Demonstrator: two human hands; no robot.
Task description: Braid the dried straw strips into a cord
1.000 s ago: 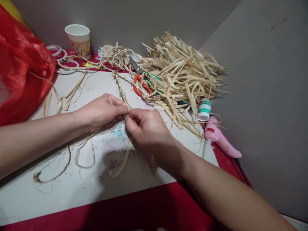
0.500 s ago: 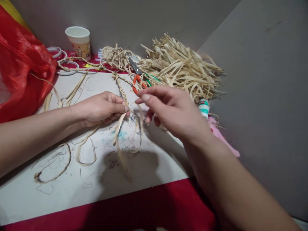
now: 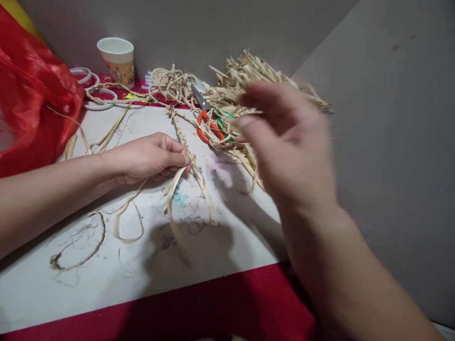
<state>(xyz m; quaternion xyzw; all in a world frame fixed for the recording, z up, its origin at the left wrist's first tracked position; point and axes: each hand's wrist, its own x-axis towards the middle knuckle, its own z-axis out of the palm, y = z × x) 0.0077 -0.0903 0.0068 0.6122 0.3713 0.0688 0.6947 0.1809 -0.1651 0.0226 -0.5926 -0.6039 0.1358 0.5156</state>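
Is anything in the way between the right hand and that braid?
Nothing visible. The right hand is raised, open and apart from the braid, which the left hand pinches; the scissors lie lower, towards the far side, and don't seem to block it.

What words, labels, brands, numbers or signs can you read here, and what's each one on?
No text is clear enough to quote.
Paper cup: printed design, with possible lettering near the base, too small and blurred to read.
Scissors: no marking can be made out.
Red plastic bag: no lettering shows.
Braid in the left hand: no label visible.
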